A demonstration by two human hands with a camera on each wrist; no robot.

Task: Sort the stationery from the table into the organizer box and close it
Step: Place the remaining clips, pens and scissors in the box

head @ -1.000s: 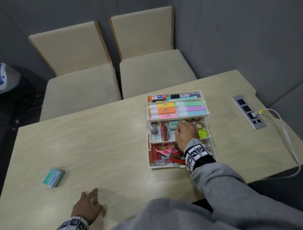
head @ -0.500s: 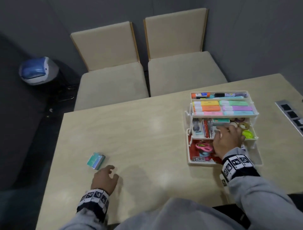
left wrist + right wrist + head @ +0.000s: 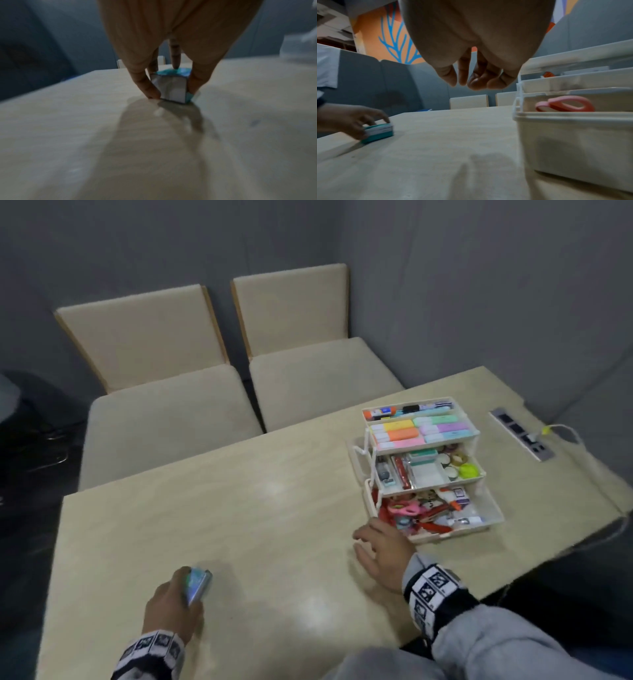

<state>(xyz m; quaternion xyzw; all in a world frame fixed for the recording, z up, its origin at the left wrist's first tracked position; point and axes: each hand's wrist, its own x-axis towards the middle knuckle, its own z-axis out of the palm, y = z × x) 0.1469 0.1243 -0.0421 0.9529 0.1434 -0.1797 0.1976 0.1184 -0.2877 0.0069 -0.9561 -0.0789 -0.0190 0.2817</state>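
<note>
Left hand [image 3: 173,604] pinching small teal box [image 3: 198,584] on table [image 3: 239,525]; right hand [image 3: 383,549] released beside organizer box [image 3: 486,510].

In left wrist view, thumb and fingers [image 3: 147,86] clamped on opposite sides of teal box [image 3: 171,86], one fingertip pressing its top, box bottom touching table [image 3: 85,135]. In right wrist view, right hand [image 3: 476,75] hovering above table [image 3: 445,148], fingers loosely curled, gripping nothing, just left of organizer's white wall [image 3: 573,142]. Organizer fanned open in three tiers just ahead and right of right hand: highlighters [image 3: 421,428] on far tier, pink scissors [image 3: 407,508] in near bottom tray. Teal box well apart from organizer, far to left of right hand. Two beige chairs [image 3: 212,392] beyond both hands.
</note>
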